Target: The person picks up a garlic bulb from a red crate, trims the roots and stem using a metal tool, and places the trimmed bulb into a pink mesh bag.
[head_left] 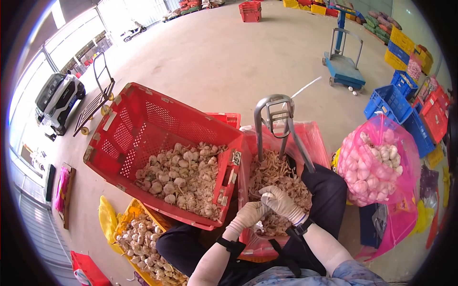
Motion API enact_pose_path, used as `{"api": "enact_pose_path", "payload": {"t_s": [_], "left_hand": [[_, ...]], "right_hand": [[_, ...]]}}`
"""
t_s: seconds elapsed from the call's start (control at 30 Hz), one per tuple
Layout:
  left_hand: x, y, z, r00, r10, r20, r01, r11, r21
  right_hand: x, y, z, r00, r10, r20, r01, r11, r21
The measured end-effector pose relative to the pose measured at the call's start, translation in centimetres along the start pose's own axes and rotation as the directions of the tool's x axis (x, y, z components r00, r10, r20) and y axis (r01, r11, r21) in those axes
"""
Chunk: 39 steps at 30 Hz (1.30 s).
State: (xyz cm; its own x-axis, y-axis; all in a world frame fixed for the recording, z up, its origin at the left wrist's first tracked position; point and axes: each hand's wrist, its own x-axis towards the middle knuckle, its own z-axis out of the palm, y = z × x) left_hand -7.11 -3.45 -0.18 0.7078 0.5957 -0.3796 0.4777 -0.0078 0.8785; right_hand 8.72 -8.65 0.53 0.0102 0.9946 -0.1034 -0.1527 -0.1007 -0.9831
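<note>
Both hands wear pale gloves and meet over a red crate (318, 136) lined with clear plastic and holding dry stems and skins (269, 176). My left hand (250, 214) is closed, its fingers against the other hand; what it holds is hidden. My right hand (281, 202) is closed too, with its contents too small to name. A metal frame with a handle (274, 100) stands over this crate. To the left, a large tilted red crate (162, 107) holds garlic bulbs (174, 174). At the right stands a pink mesh bag (367, 162) full of garlic.
A yellow crate (125, 221) of garlic sits at the lower left. Farther off are a blue platform scale (344, 69), a flat trolley (93, 107) and a parked vehicle (59, 100). Blue crates (389, 102) and yellow crates (400, 43) line the right side.
</note>
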Motion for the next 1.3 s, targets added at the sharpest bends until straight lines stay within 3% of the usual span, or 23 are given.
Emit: {"api": "enact_pose_path", "payload": {"t_s": [0.07,0.1,0.13,0.2,0.37,0.43,0.47,0.5,0.53,0.6,0.67,0.73,0.8,0.9,1.0,1.03,1.07,1.1,1.13,1.2,1.23,1.27,1.3], "left_hand": [[0.2,0.0,0.8,0.993,-0.077,0.085,0.111,0.835,-0.539],[-0.4,1.3,1.1,0.99,-0.102,0.095,0.139,0.767,-0.626],[-0.4,1.1,1.2,0.991,-0.101,0.093,0.137,0.767,-0.627],[-0.5,0.4,1.8,0.981,0.1,0.169,0.08,0.579,-0.811],[-0.7,0.0,2.4,0.977,0.108,0.184,0.119,0.436,-0.892],[-0.9,2.2,2.3,0.985,-0.166,0.053,0.144,0.609,-0.78],[-0.7,2.3,2.8,0.985,-0.165,0.053,0.144,0.611,-0.778],[-0.5,2.6,3.5,0.943,-0.171,-0.286,0.031,0.9,-0.436],[-0.3,2.8,3.8,0.821,-0.021,-0.571,0.035,0.999,0.013],[-0.2,2.8,3.4,0.78,0.046,-0.624,0.009,0.996,0.086],[0.2,2.8,2.9,0.671,0.399,-0.625,-0.201,0.909,0.365],[0.2,2.9,3.0,0.674,0.432,-0.599,-0.238,0.895,0.378],[0.4,2.9,3.1,0.788,0.25,-0.562,-0.217,0.968,0.127],[0.3,3.3,3.4,0.822,0.144,-0.552,-0.13,0.989,0.065],[1.2,2.8,4.4,0.701,0.109,-0.705,-0.07,0.994,0.084],[1.7,2.5,4.7,0.689,0.015,-0.725,-0.115,0.989,-0.089],[2.0,2.1,4.6,0.688,0.016,-0.725,-0.117,0.989,-0.09],[2.0,2.0,4.3,0.756,-0.192,-0.626,-0.181,0.858,-0.481],[2.0,2.0,4.1,0.828,-0.336,-0.448,-0.194,0.579,-0.792],[1.8,1.8,3.9,0.864,-0.316,-0.391,-0.152,0.578,-0.802],[1.5,1.7,4.0,0.867,-0.297,-0.4,-0.146,0.617,-0.774],[1.3,1.5,3.9,0.869,-0.278,-0.41,-0.142,0.653,-0.744],[0.2,3.1,3.3,0.904,-0.257,-0.34,-0.18,0.494,-0.851]], "right_hand": [[0.0,0.8,0.1,0.998,-0.01,-0.065,0.011,1.0,0.014],[0.1,0.7,0.1,0.998,-0.01,-0.069,0.018,0.992,0.123],[0.2,0.7,0.1,0.997,-0.008,-0.075,0.024,0.973,0.229],[-0.2,0.8,0.4,0.995,0.006,-0.096,0.021,0.961,0.277],[-0.7,1.3,0.9,0.991,0.053,-0.122,0.006,0.898,0.44],[-0.5,2.2,1.0,0.979,0.05,-0.198,0.066,0.839,0.54],[-0.4,2.3,1.0,0.979,0.048,-0.198,0.068,0.838,0.541],[-0.2,2.1,1.0,0.972,0.033,-0.232,0.081,0.882,0.465],[0.1,1.8,1.0,0.965,0.013,-0.261,0.091,0.919,0.384],[0.2,1.2,0.9,0.957,-0.01,-0.291,0.101,0.949,0.298],[-0.2,0.5,0.7,0.966,0.003,-0.26,0.067,0.964,0.257],[-0.3,1.6,0.4,0.958,-0.026,-0.286,0.098,0.966,0.24],[-0.2,1.6,0.5,0.949,-0.058,-0.31,0.134,0.964,0.23],[-0.7,0.6,1.3,0.936,-0.078,-0.344,0.162,0.962,0.221],[-0.4,0.2,2.0,0.919,-0.172,-0.354,0.251,0.95,0.188],[-0.4,0.0,2.3,0.893,-0.191,-0.408,0.276,0.947,0.162],[-0.3,-0.1,2.5,0.863,-0.209,-0.461,0.301,0.944,0.134],[-0.3,-0.2,2.6,0.828,-0.228,-0.512,0.323,0.94,0.105],[-0.1,0.3,2.0,0.828,-0.229,-0.512,0.324,0.94,0.103],[1.1,1.7,0.0,0.837,-0.028,-0.546,0.315,0.842,0.438],[1.2,2.1,-0.7,0.892,-0.007,-0.452,0.3,0.758,0.58],[1.2,2.6,-1.0,0.891,-0.011,-0.455,0.305,0.756,0.579],[0.9,2.0,-1.0,0.907,0.003,-0.42,0.277,0.748,0.603]]}}
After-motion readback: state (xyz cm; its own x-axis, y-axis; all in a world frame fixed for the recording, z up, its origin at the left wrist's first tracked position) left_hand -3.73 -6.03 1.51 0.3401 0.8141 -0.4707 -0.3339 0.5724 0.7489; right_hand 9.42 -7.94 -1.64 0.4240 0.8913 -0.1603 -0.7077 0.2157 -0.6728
